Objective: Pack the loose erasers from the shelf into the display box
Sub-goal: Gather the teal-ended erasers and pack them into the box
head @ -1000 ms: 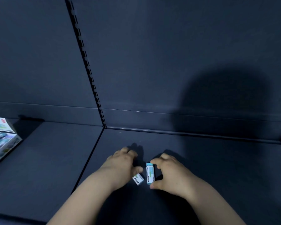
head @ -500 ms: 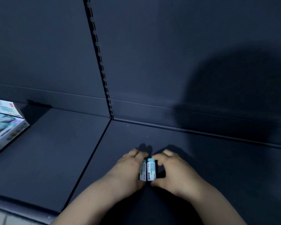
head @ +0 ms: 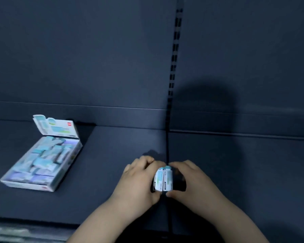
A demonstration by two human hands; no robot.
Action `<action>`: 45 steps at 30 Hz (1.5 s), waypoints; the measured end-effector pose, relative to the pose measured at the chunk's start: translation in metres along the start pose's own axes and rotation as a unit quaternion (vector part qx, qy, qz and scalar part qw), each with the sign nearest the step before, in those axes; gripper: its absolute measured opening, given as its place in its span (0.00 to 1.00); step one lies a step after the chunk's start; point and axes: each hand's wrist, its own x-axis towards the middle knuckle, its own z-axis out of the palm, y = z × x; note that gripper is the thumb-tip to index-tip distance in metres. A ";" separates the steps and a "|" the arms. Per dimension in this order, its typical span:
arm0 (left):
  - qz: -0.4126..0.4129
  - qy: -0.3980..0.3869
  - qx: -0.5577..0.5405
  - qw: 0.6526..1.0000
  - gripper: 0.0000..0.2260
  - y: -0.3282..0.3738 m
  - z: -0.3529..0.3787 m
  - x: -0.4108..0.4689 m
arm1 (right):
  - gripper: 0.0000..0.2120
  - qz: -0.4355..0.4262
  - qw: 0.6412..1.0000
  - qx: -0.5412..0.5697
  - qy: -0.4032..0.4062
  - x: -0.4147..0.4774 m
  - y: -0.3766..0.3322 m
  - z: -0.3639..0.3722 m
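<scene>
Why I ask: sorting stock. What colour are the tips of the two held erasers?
Light teal-blue tips on the white-wrapped rectangular erasers, clearest in head view.

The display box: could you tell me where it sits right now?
In the head view, the display box sits on the shelf at the left, flap raised, apart from the left hand and the erasers.

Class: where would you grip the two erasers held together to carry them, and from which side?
Grip the outer long faces of the erasers, left hand from the left, right hand from the right. They lie side by side, long faces touching, so an inward squeeze should keep them together.
</scene>
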 end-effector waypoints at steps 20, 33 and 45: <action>-0.016 0.012 0.072 0.997 0.28 -0.127 -0.106 -0.086 | 0.30 -0.012 1.000 0.019 0.011 0.026 -0.144 0.102; -0.195 -0.012 0.200 0.960 0.35 -0.195 -0.153 -0.092 | 0.30 -0.042 0.996 0.067 -0.039 0.076 -0.176 0.126; -0.012 -0.045 0.089 0.995 0.31 -0.252 -0.173 -0.086 | 0.35 0.063 0.998 -0.005 0.016 0.090 -0.229 0.167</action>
